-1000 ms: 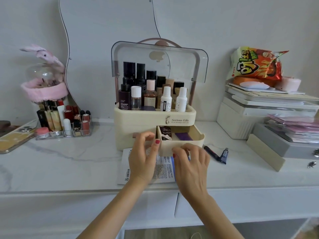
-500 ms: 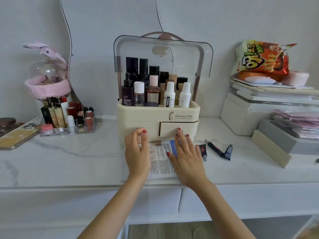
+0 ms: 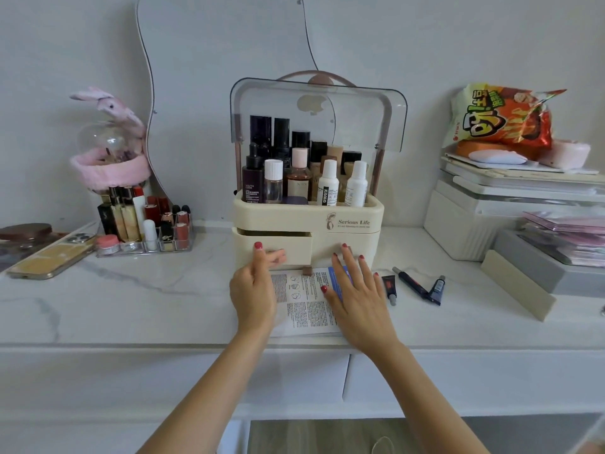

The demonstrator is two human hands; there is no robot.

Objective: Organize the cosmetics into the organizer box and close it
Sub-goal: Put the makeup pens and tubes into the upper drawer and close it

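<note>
The cream organizer box (image 3: 353, 229) stands in the middle of the counter, its clear lid (image 3: 360, 106) raised. Several bottles (image 3: 327, 188) fill its top tray. The left drawer (image 3: 291, 244) sits slightly out, and my left hand (image 3: 253, 290) pinches the knob on its front, thumb pointing up. The fingers of my right hand (image 3: 358, 290) are straight, their tips against the shut right drawer (image 3: 363, 244), the palm over a printed packet (image 3: 304, 306). A small red-labelled tube (image 3: 389, 288), a dark pencil (image 3: 411, 281) and a dark tube (image 3: 437, 290) lie loose to the right.
A clear lipstick rack (image 3: 147, 224), a phone (image 3: 49, 258) and a glass dome with a pink headband (image 3: 108, 158) stand at the left. White and grey boxes (image 3: 474, 221) with a snack bag (image 3: 501, 116) are stacked at the right. A mirror (image 3: 229, 44) leans on the wall.
The right drawer went from open to shut under my hands. My left hand has since shifted onto the left drawer's knob, and that drawer now sits slightly out.
</note>
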